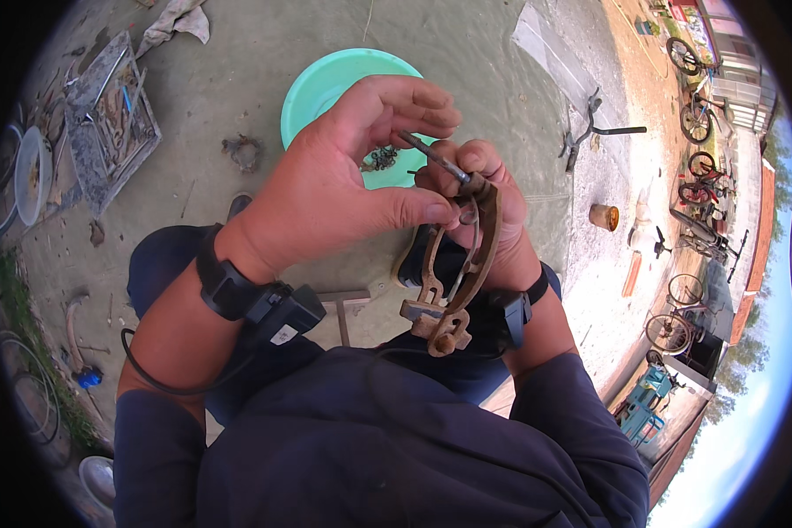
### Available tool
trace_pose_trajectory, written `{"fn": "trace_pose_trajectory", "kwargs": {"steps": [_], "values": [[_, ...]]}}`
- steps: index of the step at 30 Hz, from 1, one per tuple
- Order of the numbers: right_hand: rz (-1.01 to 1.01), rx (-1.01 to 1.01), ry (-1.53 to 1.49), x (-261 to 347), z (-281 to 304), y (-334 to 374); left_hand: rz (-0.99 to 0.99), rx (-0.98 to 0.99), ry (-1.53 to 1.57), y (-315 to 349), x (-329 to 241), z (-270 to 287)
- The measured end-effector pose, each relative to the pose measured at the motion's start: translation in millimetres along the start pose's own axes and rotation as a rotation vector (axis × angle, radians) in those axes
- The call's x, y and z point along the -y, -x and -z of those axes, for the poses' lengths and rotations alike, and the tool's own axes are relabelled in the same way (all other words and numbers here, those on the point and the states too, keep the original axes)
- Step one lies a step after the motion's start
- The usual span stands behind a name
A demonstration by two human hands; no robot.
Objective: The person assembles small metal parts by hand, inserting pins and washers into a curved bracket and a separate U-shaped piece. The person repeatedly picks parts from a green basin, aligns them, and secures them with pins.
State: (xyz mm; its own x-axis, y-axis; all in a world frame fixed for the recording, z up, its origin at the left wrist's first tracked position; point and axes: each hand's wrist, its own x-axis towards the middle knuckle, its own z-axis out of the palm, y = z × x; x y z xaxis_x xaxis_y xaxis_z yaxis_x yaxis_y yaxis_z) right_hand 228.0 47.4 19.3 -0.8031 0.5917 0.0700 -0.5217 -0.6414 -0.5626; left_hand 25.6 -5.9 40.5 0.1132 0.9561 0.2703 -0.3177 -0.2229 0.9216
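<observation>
A rusty bicycle caliper brake (489,251) is held up in front of my body, its curved arms hanging down toward me. Dark blocks at the arms' lower ends look like brake pads (422,311). My right hand (505,198) is closed around its upper part. From that end a threaded bolt (433,157) sticks out up and to the left. My left hand (352,167) is raised beside it, fingers spread behind the bolt. Its thumb tip meets the brake near my right fingers. Below them, small dark metal parts (381,158) lie in a mint-green basin (297,101).
On the left lie a tool tray (97,119) and a pale bowl (32,176). A hammer-like T-shaped metal piece (343,299) is between my legs. On the right are a black handlebar-like part (590,132), a rusty can (604,216) and several bicycles (697,119).
</observation>
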Motion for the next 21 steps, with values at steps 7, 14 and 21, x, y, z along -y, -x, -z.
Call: {"fn": "trace_pose_trajectory", "kwargs": {"steps": [7,14,21], "values": [[-0.044,-0.165,0.047,-3.9,-4.0,4.5,-0.222,0.128,-0.254,-7.6,-11.1,1.8],[-0.033,-0.061,-0.010,-4.7,0.3,2.5,-0.248,0.110,-0.326,-1.7,-25.2,1.1],[-0.035,-0.052,0.004,1.1,-1.0,4.1,-0.411,0.097,-0.427,-0.4,-24.7,-0.7]]}}
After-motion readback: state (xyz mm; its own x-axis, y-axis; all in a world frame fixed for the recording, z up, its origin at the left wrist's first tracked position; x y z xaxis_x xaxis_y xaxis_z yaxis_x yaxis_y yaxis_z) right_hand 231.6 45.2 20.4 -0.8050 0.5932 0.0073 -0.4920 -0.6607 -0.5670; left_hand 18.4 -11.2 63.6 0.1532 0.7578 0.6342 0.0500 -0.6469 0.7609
